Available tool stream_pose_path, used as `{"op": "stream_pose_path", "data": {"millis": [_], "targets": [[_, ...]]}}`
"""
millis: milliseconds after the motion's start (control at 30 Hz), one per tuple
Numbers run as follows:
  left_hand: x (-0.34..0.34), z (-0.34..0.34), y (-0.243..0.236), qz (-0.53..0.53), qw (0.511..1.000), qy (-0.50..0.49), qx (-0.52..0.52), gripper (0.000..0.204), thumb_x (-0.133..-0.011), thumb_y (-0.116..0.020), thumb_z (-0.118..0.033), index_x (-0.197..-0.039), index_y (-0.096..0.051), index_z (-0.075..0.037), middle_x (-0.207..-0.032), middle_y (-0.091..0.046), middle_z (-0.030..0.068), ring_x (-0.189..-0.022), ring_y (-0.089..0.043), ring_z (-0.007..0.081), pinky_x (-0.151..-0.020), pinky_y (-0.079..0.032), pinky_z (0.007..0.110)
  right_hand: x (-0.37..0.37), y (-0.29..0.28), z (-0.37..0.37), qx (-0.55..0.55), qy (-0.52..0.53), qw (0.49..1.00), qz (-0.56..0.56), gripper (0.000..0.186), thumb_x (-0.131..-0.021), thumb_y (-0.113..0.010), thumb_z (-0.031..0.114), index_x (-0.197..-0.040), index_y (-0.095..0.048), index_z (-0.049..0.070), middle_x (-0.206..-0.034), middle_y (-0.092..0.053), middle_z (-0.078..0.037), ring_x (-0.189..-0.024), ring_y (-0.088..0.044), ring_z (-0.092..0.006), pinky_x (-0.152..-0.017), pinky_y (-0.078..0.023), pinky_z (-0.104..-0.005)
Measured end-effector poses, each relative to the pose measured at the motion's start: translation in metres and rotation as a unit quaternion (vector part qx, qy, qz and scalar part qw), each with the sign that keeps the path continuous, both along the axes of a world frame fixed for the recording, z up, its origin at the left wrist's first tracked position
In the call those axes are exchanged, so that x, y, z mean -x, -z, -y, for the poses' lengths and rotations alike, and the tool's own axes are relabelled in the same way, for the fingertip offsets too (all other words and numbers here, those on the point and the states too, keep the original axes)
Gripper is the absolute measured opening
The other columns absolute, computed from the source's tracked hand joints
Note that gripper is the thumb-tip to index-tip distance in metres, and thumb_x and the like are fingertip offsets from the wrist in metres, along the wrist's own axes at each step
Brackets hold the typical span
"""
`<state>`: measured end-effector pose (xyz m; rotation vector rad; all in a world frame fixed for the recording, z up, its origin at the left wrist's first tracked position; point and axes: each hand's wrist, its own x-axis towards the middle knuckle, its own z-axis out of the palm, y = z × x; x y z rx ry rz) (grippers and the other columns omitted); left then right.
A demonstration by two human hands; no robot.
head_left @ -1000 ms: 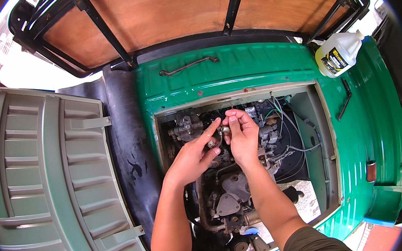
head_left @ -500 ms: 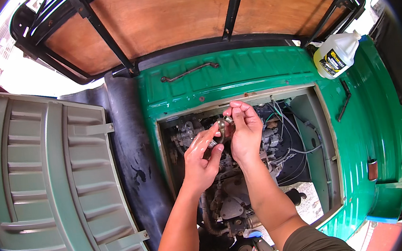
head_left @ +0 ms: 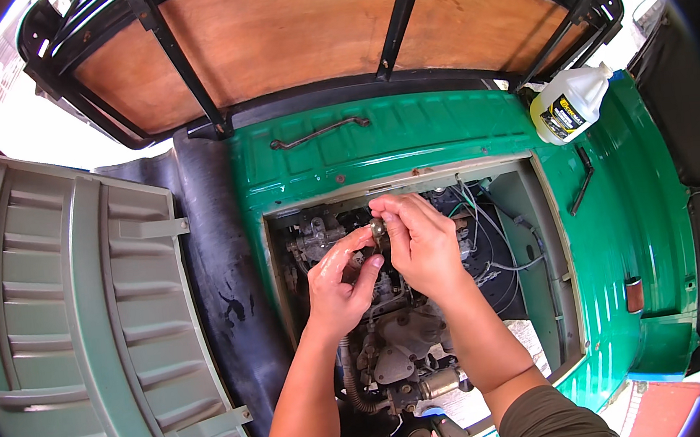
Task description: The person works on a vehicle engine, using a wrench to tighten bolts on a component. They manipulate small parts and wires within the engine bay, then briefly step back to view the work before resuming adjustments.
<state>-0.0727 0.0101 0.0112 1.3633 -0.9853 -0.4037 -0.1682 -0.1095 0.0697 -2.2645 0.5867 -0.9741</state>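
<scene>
1. Left hand (head_left: 338, 285) here, thumb and fingers curved apart, tips at the metal fitting's near-left side; can't tell whether they clamp it
2. Metal fitting (head_left: 378, 229) right between both hands' fingertips, over the engine (head_left: 396, 362)
3. Right hand (head_left: 425, 249), thumb and fingers pinching its far-right side

In front of me was a green metal floor (head_left: 443, 129). A long wrench (head_left: 321, 134) lay far back, a big jug (head_left: 571, 104) stood on the right, and a black bar (head_left: 586, 182) lay near the jug.
</scene>
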Motion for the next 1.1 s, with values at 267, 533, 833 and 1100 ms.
{"op": "stream_pose_path", "data": {"millis": [267,533,833,1100], "targets": [[0.0,-0.001,-0.006,-0.032,0.999,0.006,-0.008,0.051,-0.087,-0.074,0.007,-0.136,-0.062,-0.003,-0.114,-0.074,0.0117,-0.083,-0.071,0.0125,-0.065,-0.055,0.026,-0.017,0.005,-0.017,-0.134,0.043,0.99,0.032,0.013,-0.105,-0.054,0.002,-0.107,-0.066,0.0,-0.099,-0.073,-0.012,-0.086,-0.073,-0.0234,-0.075,-0.059,-0.0339],[0.008,0.001,0.003,-0.14,0.99,-0.014,-0.009,0.037,-0.093,-0.073,0.002,-0.129,-0.064,0.001,-0.103,-0.073,0.0086,-0.087,-0.069,0.0108,-0.07,-0.056,0.025,-0.029,0.032,-0.037,-0.472,-0.05,0.84,0.264,0.016,-0.113,-0.042,0.014,-0.118,-0.052,0.004,-0.115,-0.069,-0.017,-0.087,-0.07,-0.0161,-0.079,-0.061,-0.0306],[0.005,-0.001,-0.003,-0.285,0.958,-0.005,0.015,0.022,-0.096,-0.068,0.004,-0.118,-0.064,0.003,-0.113,-0.069,0.009,-0.088,-0.068,0.0108,-0.074,-0.056,0.026,-0.025,0.023,-0.03,-0.11,-0.057,0.992,0.025,0.02,-0.111,-0.047,0.015,-0.103,-0.063,0.006,-0.108,-0.074,-0.009,-0.129,-0.06,-0.03,-0.113,-0.039,-0.0468],[0.004,-0.004,0.0,-0.323,0.945,0.03,0.03,0.028,-0.095,-0.074,-0.001,-0.12,-0.063,0.003,-0.113,-0.068,0.0088,-0.088,-0.07,0.012,-0.07,-0.06,0.027,-0.028,0.028,-0.031,-0.514,-0.112,0.804,0.276,0.01,-0.109,-0.05,0.016,-0.108,-0.056,0.008,-0.092,-0.071,-0.012,-0.113,-0.067,-0.0271,-0.119,-0.036,-0.0523]]}}
